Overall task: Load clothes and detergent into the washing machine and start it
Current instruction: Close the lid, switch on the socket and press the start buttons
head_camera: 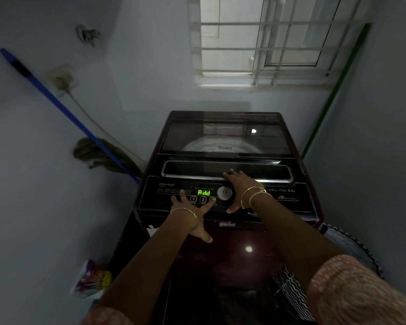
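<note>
Both hands lie open and empty, left hand splayed on the glossy maroon top-loading washing machine, right hand at its hinged, stiff glass lid's chrome-trimmed handle recess, probably the best lifting spot.

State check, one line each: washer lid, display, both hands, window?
Lid: shut.
Display: lit, reads "Add".
Left hand: open, fingers spread on the control panel, holding nothing.
Right hand: open, fingertips at the lid handle.
Window: barred; open or shut, cannot tell.
</note>
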The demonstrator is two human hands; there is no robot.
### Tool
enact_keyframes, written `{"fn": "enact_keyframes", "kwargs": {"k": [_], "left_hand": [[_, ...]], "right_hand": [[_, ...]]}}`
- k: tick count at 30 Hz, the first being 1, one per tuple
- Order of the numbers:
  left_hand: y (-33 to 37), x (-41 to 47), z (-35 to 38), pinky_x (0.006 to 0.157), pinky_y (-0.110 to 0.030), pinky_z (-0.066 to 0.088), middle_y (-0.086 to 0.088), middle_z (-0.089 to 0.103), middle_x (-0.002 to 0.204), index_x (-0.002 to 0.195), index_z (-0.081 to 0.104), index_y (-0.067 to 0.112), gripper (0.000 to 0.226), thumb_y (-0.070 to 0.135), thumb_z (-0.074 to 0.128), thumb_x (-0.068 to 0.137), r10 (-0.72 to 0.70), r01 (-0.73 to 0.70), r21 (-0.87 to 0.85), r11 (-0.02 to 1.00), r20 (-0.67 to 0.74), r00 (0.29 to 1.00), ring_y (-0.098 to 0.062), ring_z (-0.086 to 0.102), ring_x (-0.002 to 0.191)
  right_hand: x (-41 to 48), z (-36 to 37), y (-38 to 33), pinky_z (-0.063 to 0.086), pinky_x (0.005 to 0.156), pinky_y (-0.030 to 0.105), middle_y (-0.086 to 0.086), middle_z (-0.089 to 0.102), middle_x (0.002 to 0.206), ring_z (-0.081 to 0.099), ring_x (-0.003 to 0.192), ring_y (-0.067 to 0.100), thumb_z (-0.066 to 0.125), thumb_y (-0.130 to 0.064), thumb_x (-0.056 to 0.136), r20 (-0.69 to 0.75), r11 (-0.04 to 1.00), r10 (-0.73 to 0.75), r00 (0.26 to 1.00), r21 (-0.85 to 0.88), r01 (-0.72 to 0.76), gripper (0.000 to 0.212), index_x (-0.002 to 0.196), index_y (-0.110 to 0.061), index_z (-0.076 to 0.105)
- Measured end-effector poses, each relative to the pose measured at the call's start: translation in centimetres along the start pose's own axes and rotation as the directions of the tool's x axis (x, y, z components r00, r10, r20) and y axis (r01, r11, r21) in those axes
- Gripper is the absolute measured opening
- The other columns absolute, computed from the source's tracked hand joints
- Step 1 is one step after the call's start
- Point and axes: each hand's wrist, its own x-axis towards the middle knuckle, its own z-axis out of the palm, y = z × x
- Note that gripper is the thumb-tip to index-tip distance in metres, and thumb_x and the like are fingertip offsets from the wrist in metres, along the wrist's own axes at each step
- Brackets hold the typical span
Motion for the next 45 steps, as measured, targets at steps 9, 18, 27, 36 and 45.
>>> {"fn": "enact_keyframes", "kwargs": {"k": [9,18,27,36,45], "left_hand": [[0.0,0.8,0.8,0.109,-0.061,0.029,-0.029,-0.034,0.147,0.136,-0.026,0.056,0.113,0.069,0.065,0.069,-0.017,0.016,-0.052,0.999,-0.021,1.000,-0.058,-0.017,0.136],[-0.2,0.8,0.5,0.111,-0.062,0.025,-0.029,-0.032,0.148,0.139,-0.022,0.055,0.104,0.065,0.062,0.077,-0.015,0.014,-0.048,0.999,-0.017,1.000,-0.058,-0.014,0.136],[-0.1,0.7,0.3,0.110,-0.060,0.028,-0.029,-0.031,0.148,0.138,-0.021,0.056,0.102,0.053,0.064,0.082,-0.024,0.024,-0.067,0.997,-0.007,1.000,-0.057,-0.013,0.137],[-0.2,0.5,0.0,0.112,-0.061,0.022,-0.030,-0.031,0.148,0.140,-0.020,0.053,0.104,0.055,0.065,0.080,-0.007,0.007,-0.070,0.998,0.001,1.000,-0.057,-0.014,0.137],[-0.3,0.5,0.4,0.111,-0.062,0.022,-0.029,-0.030,0.148,0.140,-0.020,0.054,0.105,0.057,0.065,0.078,-0.003,0.001,-0.066,0.998,-0.025,1.000,-0.057,-0.015,0.137]], "right_hand": [[0.0,0.1,0.1,0.022,0.117,0.050,0.001,0.002,0.160,0.002,0.147,0.028,0.086,-0.036,0.058,-0.003,1.000,-0.003,1.000,-0.008,0.003,0.123,0.151,-0.023,0.006],[0.1,0.3,0.3,0.021,0.117,0.049,0.001,0.001,0.160,0.002,0.147,0.027,0.086,-0.038,0.058,-0.008,1.000,-0.009,1.000,-0.013,0.009,0.123,0.151,-0.024,0.006],[0.0,0.2,0.3,0.021,0.117,0.049,0.001,0.001,0.160,0.003,0.147,0.028,0.086,-0.039,0.058,-0.003,0.999,-0.019,1.000,-0.030,0.019,0.123,0.151,-0.024,0.006],[0.0,0.1,0.2,0.022,0.116,0.050,0.000,0.001,0.160,0.002,0.147,0.027,0.085,-0.040,0.058,-0.001,0.999,-0.005,1.000,-0.035,0.005,0.122,0.151,-0.025,0.006],[0.1,0.2,0.1,0.022,0.116,0.052,0.000,0.002,0.160,0.003,0.147,0.027,0.086,-0.038,0.057,-0.002,1.000,-0.004,1.000,-0.010,0.004,0.123,0.150,-0.026,0.007]]}}
